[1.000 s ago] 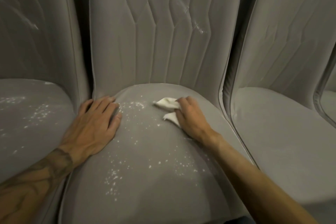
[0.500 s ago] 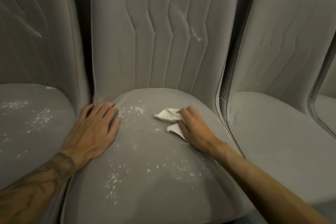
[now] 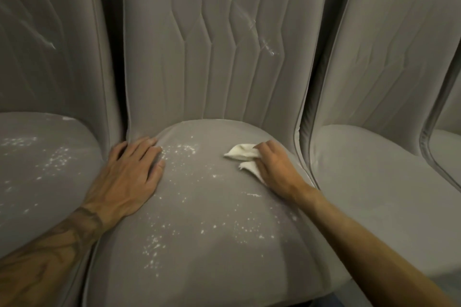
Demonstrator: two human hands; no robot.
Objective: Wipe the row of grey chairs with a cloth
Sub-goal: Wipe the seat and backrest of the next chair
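Slightly rightward since half a second ago, the right hand (image 3: pixel 275 169) and its white cloth (image 3: pixel 240 154) now sit nearer the right edge of the middle chair's seat (image 3: pixel 212 244); the left hand (image 3: pixel 132 174) has stayed put. The right hand's fingers are curled over the cloth, clamping it against the grey seat, and two crumpled corners poke out to the left of the grip. Further left of the grip, white specks (image 3: pixel 179 151) dot the seat, and more lie nearer the viewer. Far left of the grip, the left hand lies flat, fingers straight, on the seat's back corner. A speckled left chair (image 3: pixel 37 182) stands beyond that hand, and the right chair (image 3: pixel 374 169) stands just right of the grip.
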